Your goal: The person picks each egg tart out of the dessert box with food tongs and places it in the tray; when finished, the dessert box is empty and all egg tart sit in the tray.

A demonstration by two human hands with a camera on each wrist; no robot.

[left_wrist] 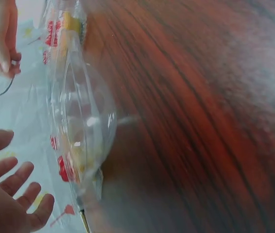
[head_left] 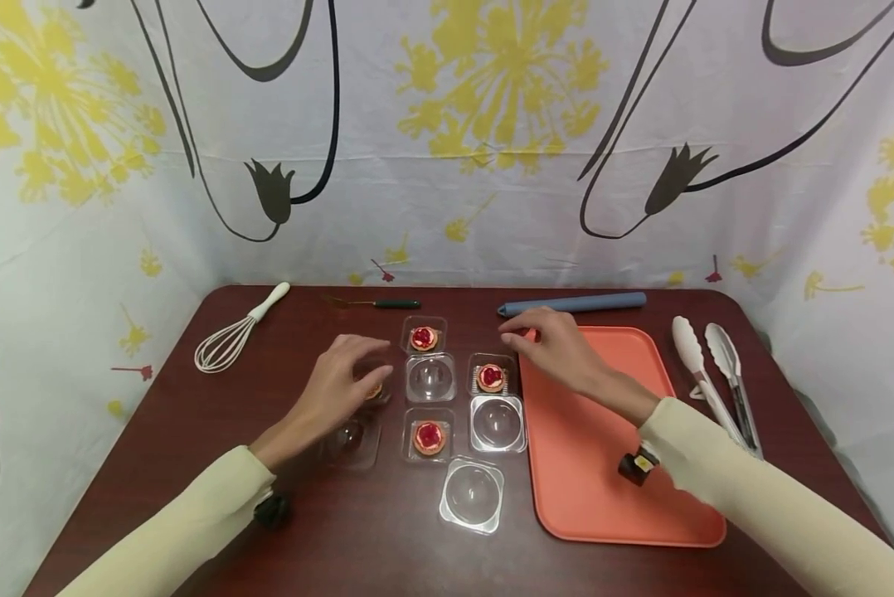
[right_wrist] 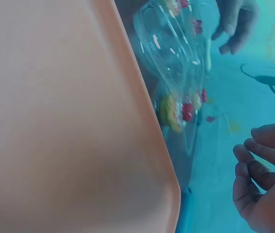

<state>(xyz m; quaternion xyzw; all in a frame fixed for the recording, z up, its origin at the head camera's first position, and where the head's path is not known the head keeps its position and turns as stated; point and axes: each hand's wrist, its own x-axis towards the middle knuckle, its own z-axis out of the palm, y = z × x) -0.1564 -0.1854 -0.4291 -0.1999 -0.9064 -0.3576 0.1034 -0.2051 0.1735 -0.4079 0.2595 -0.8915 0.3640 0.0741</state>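
The tarts (head_left: 429, 437) have red tops over cream, with golden-brown crusts, and the plastic boxes (head_left: 473, 494) are clear and colourless. The tray (head_left: 626, 518) is plain coral orange; the desk (head_left: 387, 531) is deep reddish brown, streaked with darker grain. The cylinder (head_left: 581, 303) is dusty blue, the whisk (head_left: 268, 303) white, the slim handle (head_left: 397, 304) dark green, the tongs (head_left: 688, 344) whitish at the tips. The white cloth (head_left: 387, 249) (turquoise-tinted in the right wrist view) carries yellow flower bursts, charcoal tulips and small red sprigs. Both sleeves (head_left: 186, 514) are plain pale cream.
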